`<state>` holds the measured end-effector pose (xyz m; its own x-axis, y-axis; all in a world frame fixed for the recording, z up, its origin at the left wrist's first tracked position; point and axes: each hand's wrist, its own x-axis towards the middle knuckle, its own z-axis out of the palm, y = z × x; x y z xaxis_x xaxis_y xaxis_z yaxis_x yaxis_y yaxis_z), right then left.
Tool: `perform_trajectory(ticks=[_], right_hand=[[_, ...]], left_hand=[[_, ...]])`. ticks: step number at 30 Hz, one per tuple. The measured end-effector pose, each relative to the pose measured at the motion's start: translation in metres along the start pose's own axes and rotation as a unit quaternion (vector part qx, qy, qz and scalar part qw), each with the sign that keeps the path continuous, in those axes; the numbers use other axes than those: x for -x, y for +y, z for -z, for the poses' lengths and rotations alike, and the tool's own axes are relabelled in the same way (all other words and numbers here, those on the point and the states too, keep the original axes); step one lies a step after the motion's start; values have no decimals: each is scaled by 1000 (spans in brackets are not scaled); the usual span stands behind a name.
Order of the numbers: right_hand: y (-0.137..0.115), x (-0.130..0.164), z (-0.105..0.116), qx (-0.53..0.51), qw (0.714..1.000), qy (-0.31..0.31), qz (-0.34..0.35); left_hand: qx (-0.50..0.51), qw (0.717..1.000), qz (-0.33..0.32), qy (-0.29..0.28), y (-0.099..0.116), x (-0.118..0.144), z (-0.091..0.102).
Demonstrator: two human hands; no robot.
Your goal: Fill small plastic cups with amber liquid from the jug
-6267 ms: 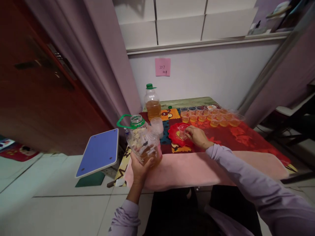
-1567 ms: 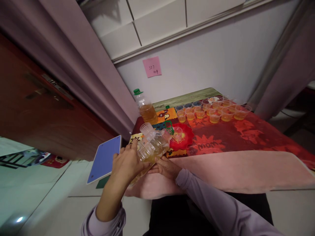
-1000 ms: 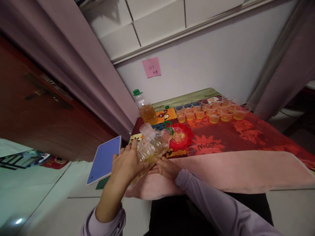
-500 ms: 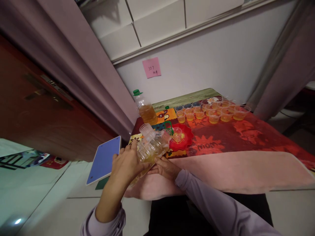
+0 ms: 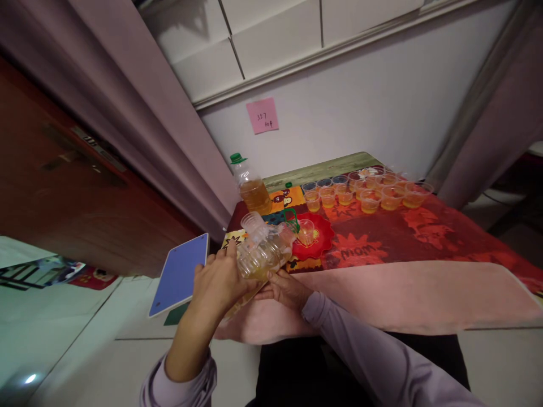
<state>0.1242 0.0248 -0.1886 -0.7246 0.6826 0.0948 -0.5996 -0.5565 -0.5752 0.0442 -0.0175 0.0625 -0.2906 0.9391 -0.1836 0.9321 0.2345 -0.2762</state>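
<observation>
A large clear jug [image 5: 263, 252] with amber liquid and a green handle is tipped to the right, its mouth over a small clear cup [image 5: 306, 231] that stands on a red plate [image 5: 319, 242]. My left hand [image 5: 218, 281] grips the jug's base from the left. Under the jug, my right hand [image 5: 283, 290] supports its lower side. A stack of empty clear cups [image 5: 253, 221] stands just behind the jug.
Several small cups of amber liquid [image 5: 368, 194] stand in rows at the table's far side. A capped bottle [image 5: 251, 189] with amber liquid stands far left. A pink cloth [image 5: 403, 294] covers the near edge. A blue board [image 5: 179, 273] leans left of the table.
Since 6.3 s ago the jug went from upright in my left hand to tipped over the cup, and my right hand left the cup for the jug. Over the last second, nothing visible.
</observation>
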Motion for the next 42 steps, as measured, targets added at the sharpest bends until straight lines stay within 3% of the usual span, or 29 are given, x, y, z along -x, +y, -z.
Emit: perform_trajectory(ticks=[42], right_hand=[[-1,0,-1,12,1000,1,-4]], left_hand=[[-3,1000,-2,10,-2,-3,-6]])
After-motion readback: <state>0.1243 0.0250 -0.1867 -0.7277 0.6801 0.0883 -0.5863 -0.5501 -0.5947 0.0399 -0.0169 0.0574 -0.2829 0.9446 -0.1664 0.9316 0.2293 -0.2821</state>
